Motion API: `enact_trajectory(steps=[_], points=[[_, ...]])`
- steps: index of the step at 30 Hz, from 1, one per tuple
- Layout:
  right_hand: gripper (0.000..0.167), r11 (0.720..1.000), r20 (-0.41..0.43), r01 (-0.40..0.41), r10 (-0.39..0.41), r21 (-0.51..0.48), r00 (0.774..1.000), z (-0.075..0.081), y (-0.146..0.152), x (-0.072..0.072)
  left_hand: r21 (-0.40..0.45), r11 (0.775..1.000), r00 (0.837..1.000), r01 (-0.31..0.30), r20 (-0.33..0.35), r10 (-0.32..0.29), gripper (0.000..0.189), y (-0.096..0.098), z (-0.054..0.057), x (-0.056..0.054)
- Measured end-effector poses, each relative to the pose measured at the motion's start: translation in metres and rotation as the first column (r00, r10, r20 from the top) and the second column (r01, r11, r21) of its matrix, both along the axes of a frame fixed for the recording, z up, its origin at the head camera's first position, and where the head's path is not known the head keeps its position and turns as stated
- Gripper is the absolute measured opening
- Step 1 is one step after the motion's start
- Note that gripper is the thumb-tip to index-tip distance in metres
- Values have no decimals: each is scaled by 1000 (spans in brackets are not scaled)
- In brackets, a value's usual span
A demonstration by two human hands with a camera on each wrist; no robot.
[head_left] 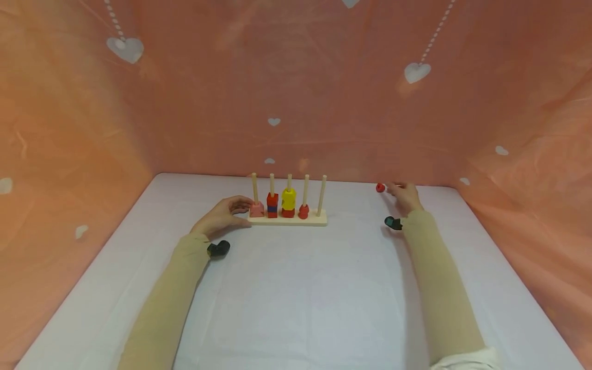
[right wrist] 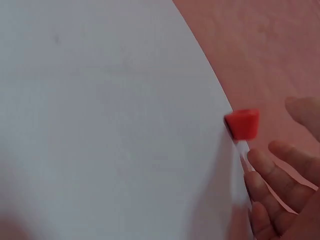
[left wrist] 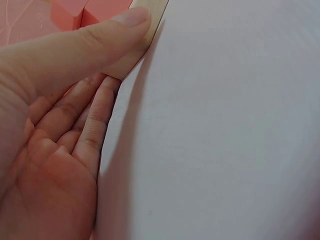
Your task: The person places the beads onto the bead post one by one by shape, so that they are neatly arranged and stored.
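The wooden peg stand [head_left: 312,221] has several upright pegs, some with coloured blocks on them. My left hand [head_left: 223,216] grips the stand's left end, its thumb [left wrist: 95,45] laid along the pale wood and its fingers round the far side. Beside that thumb sit pink blocks [left wrist: 105,14] on the first peg. Far to the right, near the table's back edge, is a small red block [right wrist: 244,124]. My right hand [head_left: 405,196] is just right of it, thumb and fingers spread, with a gap between the fingertips and the block in the right wrist view.
A red and blue stack [head_left: 272,206], a yellow block [head_left: 289,198] over red, and a red block [head_left: 303,211] fill the middle pegs; the rightmost peg [head_left: 321,195] is bare. Pink cloth [head_left: 296,103] with white hearts rises behind the white table [head_left: 296,288].
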State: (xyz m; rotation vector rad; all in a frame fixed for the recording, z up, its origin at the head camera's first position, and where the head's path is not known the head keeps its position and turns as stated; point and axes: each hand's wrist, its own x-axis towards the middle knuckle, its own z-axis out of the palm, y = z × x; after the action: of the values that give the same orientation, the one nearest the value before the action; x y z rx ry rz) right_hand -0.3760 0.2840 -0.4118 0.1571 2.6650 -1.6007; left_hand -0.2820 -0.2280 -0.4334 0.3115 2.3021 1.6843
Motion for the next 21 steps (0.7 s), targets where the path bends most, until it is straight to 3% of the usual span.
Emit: enact_trajectory(steps=[10,21], points=[[41,990,-66,19,-10,136,998,-7,-11,-8,-3,1000,1000,-5,3,5,63,-1,-4,-2],[38,983,-50,56,-48,176,998,-3,-24,-5,4,1000,1000,-11,6,11,63,-1,-6,-4]])
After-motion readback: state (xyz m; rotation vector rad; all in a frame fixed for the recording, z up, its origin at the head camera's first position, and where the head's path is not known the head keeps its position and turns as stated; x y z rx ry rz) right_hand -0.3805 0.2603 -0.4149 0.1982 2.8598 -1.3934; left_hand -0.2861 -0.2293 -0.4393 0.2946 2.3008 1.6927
